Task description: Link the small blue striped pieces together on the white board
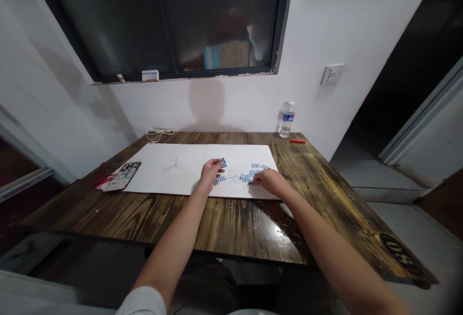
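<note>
My left hand (211,172) pinches a small blue-and-white piece (222,162) just above the white board (195,156). Below its fingers another blue-and-white piece (220,178) lies on the board. At the board's right end my right hand (266,179) is closed, fingertips down at a blue piece beside a loose cluster of similar blue-and-white pieces (247,177). A few more pieces (255,165) lie just behind that cluster. Thin dark lines (175,165) mark the board's left half.
A patterned phone-like object (126,175) and red item (104,180) lie at the board's left end. On the wooden table (253,228), a water bottle (287,120) and red pen (298,141) stand and lie at the back right; a white cable (159,134) is back left.
</note>
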`<move>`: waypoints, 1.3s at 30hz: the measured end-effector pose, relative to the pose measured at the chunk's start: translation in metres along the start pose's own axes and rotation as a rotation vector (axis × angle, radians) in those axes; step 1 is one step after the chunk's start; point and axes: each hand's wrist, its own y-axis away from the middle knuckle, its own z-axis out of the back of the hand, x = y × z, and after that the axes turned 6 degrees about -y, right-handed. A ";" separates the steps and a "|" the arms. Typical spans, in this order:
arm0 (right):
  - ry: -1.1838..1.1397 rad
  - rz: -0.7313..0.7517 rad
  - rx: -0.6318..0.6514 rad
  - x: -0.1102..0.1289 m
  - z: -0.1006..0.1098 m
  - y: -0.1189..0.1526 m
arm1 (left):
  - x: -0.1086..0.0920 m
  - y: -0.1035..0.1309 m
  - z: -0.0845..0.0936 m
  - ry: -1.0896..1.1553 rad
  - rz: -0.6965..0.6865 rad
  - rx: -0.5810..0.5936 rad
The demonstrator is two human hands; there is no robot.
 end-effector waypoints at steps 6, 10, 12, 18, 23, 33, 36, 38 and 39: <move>-0.505 -0.112 -0.280 0.000 0.005 -0.001 | 0.000 0.001 0.000 -0.001 -0.025 0.060; -1.091 -0.252 -0.364 0.001 0.003 -0.004 | 0.002 0.002 -0.001 0.009 -0.033 0.090; -1.360 -0.309 -0.354 0.004 0.001 -0.005 | 0.002 0.004 -0.001 0.007 -0.039 0.102; -1.653 -0.391 -0.305 0.008 -0.009 -0.008 | -0.002 0.007 -0.001 -0.001 -0.035 0.113; -1.584 -0.385 -0.337 0.011 -0.014 -0.009 | 0.004 0.004 -0.004 -0.008 -0.035 0.163; -1.362 -0.286 -0.294 0.029 -0.016 -0.004 | -0.001 0.026 -0.024 -0.043 -0.015 0.368; -1.344 -0.315 -0.281 0.031 -0.016 -0.003 | -0.003 0.029 -0.026 -0.038 -0.024 0.402; -1.329 -0.329 -0.283 0.032 -0.016 -0.002 | -0.002 0.029 -0.026 -0.037 -0.027 0.423; -1.321 -0.333 -0.285 0.032 -0.016 -0.002 | -0.001 0.029 -0.026 -0.038 -0.028 0.431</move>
